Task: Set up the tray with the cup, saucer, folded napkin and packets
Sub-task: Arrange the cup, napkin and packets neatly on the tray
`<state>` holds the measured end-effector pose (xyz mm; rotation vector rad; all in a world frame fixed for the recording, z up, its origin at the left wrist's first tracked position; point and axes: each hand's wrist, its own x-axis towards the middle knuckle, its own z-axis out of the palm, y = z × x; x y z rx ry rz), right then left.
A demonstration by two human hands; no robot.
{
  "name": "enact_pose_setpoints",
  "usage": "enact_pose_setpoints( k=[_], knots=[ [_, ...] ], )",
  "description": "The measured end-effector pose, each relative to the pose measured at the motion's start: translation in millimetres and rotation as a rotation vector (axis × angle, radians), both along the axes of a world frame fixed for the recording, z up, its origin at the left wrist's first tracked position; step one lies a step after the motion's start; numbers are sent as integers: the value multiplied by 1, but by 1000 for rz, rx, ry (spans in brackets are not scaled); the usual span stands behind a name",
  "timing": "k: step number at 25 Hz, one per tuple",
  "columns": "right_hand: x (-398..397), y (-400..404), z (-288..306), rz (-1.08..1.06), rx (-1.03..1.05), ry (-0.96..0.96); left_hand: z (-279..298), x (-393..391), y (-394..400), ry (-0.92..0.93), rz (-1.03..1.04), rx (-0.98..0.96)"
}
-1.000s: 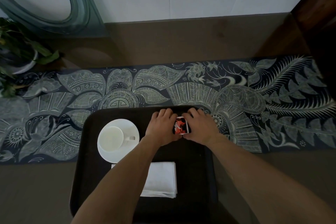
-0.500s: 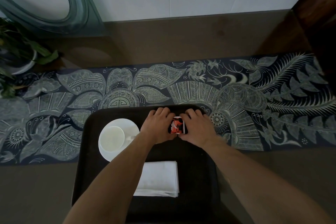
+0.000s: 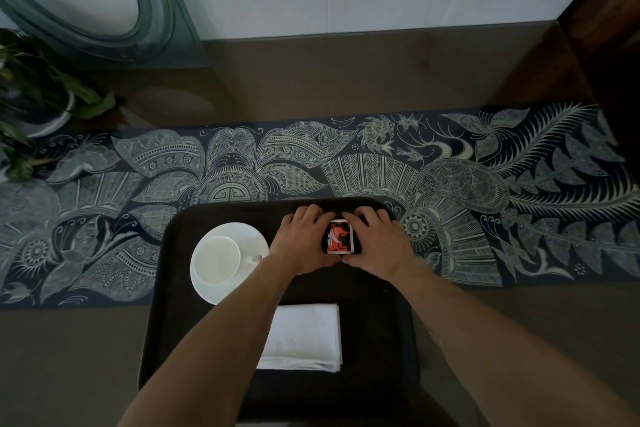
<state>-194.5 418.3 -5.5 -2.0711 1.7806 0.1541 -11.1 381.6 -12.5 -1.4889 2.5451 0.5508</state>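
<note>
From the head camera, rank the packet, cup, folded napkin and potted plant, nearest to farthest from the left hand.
1. Packet: touching the left hand, on its right.
2. Cup: to its left, on the saucer.
3. Folded napkin: below, at the tray's near side.
4. Potted plant: far left, off the tray.

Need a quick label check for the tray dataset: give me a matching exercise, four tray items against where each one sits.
Things:
1. cup
2. folded napkin
3. red packet
4. tray

Places:
A. between the left hand and right hand, far side of the tray
B. on the white saucer, tray's left part
C. partly over the patterned runner
D. flat on the tray's near half, partly under the left forearm

Pairs: 1-B, 2-D, 3-A, 4-C
</note>
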Motion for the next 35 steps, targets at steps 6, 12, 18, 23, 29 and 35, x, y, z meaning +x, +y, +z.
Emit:
enact_pose_setpoints(
  k=[6, 12, 18, 23, 29, 35],
  knots=[
    [0, 2, -3, -22, -15, -17, -3, 3, 1, 34, 22, -7],
    [0, 1, -3, -29, -16, -25, -4, 1, 2, 47, 47, -6],
    [2, 3, -3, -32, -15, -11, -3, 3, 4, 56, 40, 4],
    [7, 4, -3, -23, -23, -17, 0, 5, 6, 65, 48, -5],
    [15, 5, -4, -6, -40, -38, 2, 12, 7, 63, 64, 6],
    [15, 4, -3, -15, -27, -48, 2, 13, 8, 59, 66, 9]
  ],
)
